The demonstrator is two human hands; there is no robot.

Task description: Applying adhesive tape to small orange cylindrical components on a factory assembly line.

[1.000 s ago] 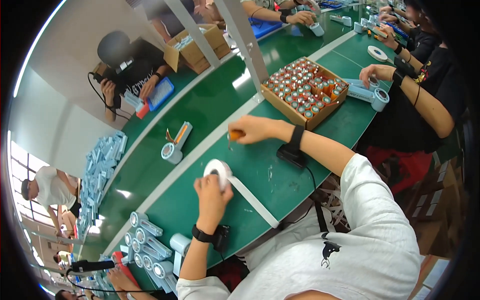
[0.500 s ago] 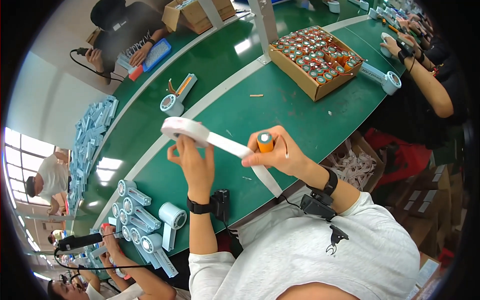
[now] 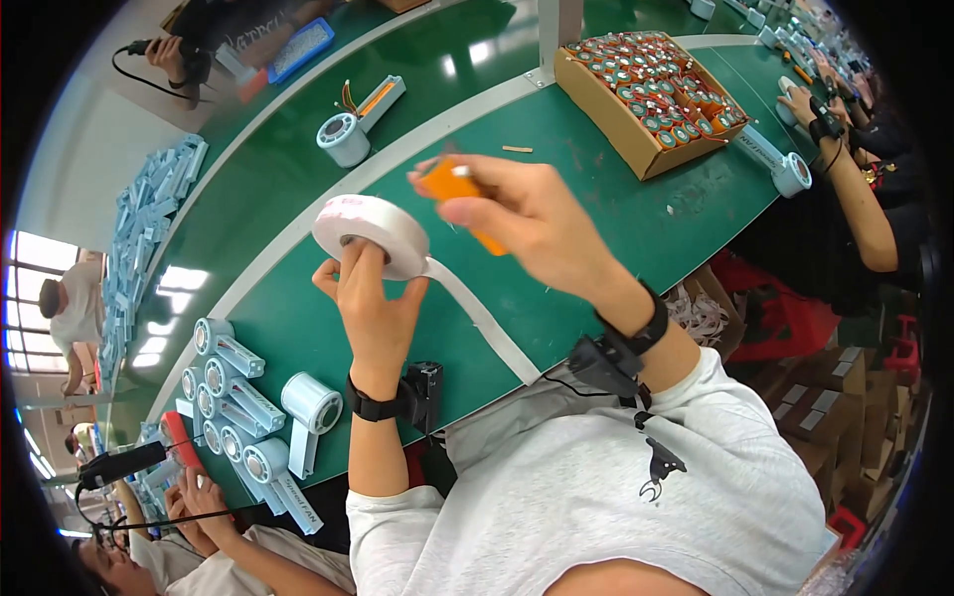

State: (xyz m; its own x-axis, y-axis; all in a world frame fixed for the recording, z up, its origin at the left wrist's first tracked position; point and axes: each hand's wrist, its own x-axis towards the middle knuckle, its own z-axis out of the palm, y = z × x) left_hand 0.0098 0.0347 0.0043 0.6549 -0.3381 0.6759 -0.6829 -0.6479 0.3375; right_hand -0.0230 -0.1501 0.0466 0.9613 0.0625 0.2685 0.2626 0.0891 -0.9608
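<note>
A roll of white tape (image 3: 370,214) is in my left hand (image 3: 373,313), whose fingers reach into its core. From the roll a loose strip of tape (image 3: 479,316) runs down to the bench's near edge, apart from my right hand. My right hand (image 3: 542,223) is closed around an orange cylindrical battery (image 3: 452,181), tilted and blurred by motion, just right of the roll. Beyond the roll lies a light-blue handheld fan (image 3: 344,140) with its handle open, showing orange inside and loose wires.
A cardboard box (image 3: 606,129) of wired orange batteries stands at the far right, a light-blue fan (image 3: 790,174) beside it. Several fans (image 3: 265,459) cluster at the left near a co-worker's hands (image 3: 199,502). A wood-coloured scrap (image 3: 517,149) lies on the green bench (image 3: 477,189).
My right hand has let go of the tape strip and moved up and left with the battery, now tilted. The roll has turned, its side facing me more. The whole view has shifted slightly.
</note>
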